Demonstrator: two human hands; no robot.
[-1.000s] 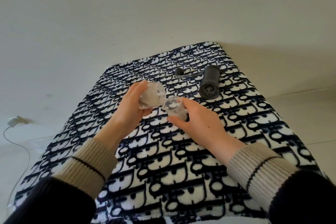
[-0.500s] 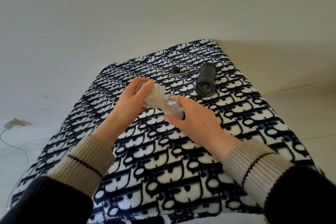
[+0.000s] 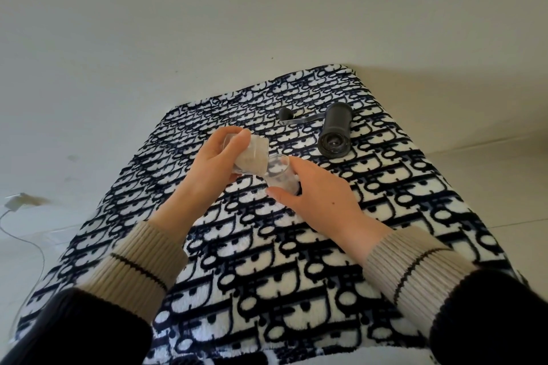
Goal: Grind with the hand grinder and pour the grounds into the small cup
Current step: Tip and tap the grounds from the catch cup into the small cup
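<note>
You are in what looks like a room of a home, not a lab or workshop: your work surface is covered with a plush blanket (image 3: 296, 261) in a dark blue and white monogram pattern, set against a bare off-white wall (image 3: 207, 24). Off to your left a white charger (image 3: 14, 201) lies with its thin cable (image 3: 35, 246) trailing across the pale floor. The manual coffee grinder (image 3: 335, 133) lying on the blanket, with its crank handle (image 3: 299, 119) beside it, is ordinary household gear.
</note>
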